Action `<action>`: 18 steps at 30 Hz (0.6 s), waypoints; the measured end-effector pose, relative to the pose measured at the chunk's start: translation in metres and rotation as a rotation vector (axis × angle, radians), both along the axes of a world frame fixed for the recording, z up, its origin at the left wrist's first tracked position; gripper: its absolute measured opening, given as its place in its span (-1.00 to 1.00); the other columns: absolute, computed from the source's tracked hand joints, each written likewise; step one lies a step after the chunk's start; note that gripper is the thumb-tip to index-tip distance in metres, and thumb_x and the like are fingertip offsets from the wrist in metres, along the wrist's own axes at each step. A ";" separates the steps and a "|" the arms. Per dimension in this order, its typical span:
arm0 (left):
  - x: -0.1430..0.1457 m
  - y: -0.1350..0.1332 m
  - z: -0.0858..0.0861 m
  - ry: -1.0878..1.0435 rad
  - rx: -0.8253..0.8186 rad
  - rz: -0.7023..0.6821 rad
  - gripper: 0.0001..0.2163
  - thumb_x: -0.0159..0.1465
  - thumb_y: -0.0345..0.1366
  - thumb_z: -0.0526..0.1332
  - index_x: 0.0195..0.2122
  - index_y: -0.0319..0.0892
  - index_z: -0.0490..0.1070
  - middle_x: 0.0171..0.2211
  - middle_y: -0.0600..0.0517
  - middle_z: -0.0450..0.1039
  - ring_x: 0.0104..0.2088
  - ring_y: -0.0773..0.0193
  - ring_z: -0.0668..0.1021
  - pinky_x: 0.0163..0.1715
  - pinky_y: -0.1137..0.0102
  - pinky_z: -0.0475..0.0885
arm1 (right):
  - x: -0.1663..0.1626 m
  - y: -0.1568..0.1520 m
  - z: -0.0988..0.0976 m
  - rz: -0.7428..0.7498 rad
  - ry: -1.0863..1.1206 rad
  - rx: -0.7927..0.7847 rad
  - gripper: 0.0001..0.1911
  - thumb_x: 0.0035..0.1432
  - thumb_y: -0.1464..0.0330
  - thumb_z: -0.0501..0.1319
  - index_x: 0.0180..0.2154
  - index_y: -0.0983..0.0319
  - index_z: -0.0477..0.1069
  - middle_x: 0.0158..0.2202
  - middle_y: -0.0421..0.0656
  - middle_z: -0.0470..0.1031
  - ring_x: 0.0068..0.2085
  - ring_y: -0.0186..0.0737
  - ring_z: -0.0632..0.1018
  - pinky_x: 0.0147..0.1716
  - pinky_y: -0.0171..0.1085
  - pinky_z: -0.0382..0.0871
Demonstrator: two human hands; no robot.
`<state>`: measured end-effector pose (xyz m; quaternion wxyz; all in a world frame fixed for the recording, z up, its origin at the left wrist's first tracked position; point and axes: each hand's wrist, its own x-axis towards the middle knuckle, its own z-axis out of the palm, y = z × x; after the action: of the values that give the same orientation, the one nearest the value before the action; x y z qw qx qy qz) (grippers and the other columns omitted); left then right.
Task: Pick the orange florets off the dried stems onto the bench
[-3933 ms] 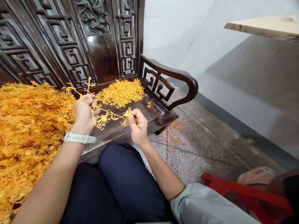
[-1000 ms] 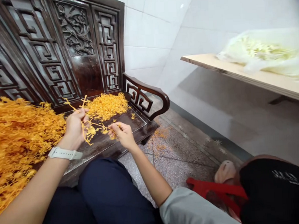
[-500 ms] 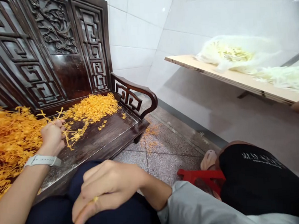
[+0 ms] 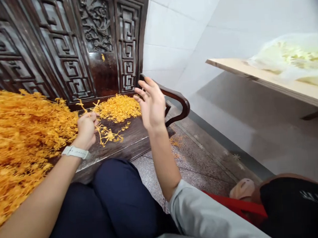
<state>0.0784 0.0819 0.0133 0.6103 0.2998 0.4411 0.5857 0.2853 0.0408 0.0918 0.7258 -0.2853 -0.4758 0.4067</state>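
My left hand (image 4: 88, 128), with a pale watch on its wrist, is closed on a yellow branched plastic sprig (image 4: 103, 133). Stems of it stick out above and below the fingers, over the bench seat. My right hand (image 4: 153, 105) is raised with its fingers spread in front of the bench's armrest, holding nothing that shows. A small yellow piece (image 4: 102, 57) appears in front of the carved backrest, seemingly in the air. Beyond the hands lies a low heap of small yellow pieces (image 4: 121, 108) on the seat. A big pile of yellow-orange sprigs (image 4: 24, 140) fills the left side.
The dark carved wooden bench (image 4: 133, 143) has a curved armrest (image 4: 185, 107). Yellow bits (image 4: 177, 141) litter the speckled floor. At right, a wooden board (image 4: 233, 67) carries a clear bag (image 4: 291, 53) with pale yellow contents. A person in black (image 4: 288, 208) sits near a red stool (image 4: 240, 205).
My right hand has risen from above my lap to the armrest and its fingers have spread. A yellow piece now shows before the backrest. The view has swung left; my left hand keeps its sprig.
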 end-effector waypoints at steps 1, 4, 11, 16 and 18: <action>0.000 -0.001 0.002 0.015 0.001 0.023 -0.85 0.36 -0.52 0.19 -0.36 -0.21 0.41 -0.70 0.20 0.16 -0.72 0.49 0.13 -0.73 0.58 -0.10 | -0.001 -0.006 -0.005 -0.065 0.062 -0.027 -0.64 0.34 0.13 0.28 0.12 0.06 0.49 0.08 -0.13 0.54 0.09 -0.20 0.58 -0.01 -0.23 0.50; 0.001 -0.005 0.015 0.001 -0.015 0.062 -0.84 0.40 -0.48 0.16 -0.35 -0.20 0.40 -0.70 0.20 0.12 -0.73 0.46 0.12 -0.73 0.57 -0.02 | -0.005 -0.024 -0.036 -0.158 0.053 -0.086 -0.75 0.25 0.22 0.38 -0.04 0.08 0.55 0.00 -0.12 0.54 0.04 -0.20 0.55 0.02 -0.26 0.47; 0.011 -0.015 0.033 -0.345 -0.057 -0.049 -0.75 0.57 -0.39 0.10 -0.33 -0.16 0.31 -0.69 0.24 0.08 -0.74 0.49 0.09 -0.70 0.58 0.08 | -0.037 -0.047 -0.120 0.280 0.221 -0.489 -0.40 0.12 0.02 0.49 0.12 0.08 0.48 0.08 -0.09 0.61 -0.02 -0.18 0.60 -0.08 -0.22 0.54; 0.014 -0.015 0.032 -0.309 -0.063 -0.029 -0.74 0.60 -0.32 0.11 -0.30 -0.15 0.29 -0.69 0.25 0.09 -0.74 0.49 0.10 -0.71 0.59 0.06 | -0.051 -0.054 -0.115 0.426 0.218 -0.497 -0.58 0.01 0.19 0.58 -0.10 0.17 0.63 -0.29 -0.23 0.58 -0.33 -0.36 0.45 -0.31 -0.34 0.42; 0.012 -0.014 0.031 -0.283 -0.072 -0.007 -0.73 0.61 -0.33 0.08 -0.30 -0.15 0.29 -0.69 0.25 0.09 -0.75 0.49 0.10 -0.72 0.57 0.03 | -0.053 -0.055 -0.113 0.441 0.192 -0.526 -0.72 0.03 0.22 0.56 -0.25 0.19 0.62 -0.38 -0.27 0.53 -0.43 -0.40 0.32 -0.39 -0.35 0.32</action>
<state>0.0907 0.0676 0.0446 0.6789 0.1936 0.3703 0.6037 0.2325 -0.0137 -0.0208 0.5637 -0.3135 -0.3344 0.6872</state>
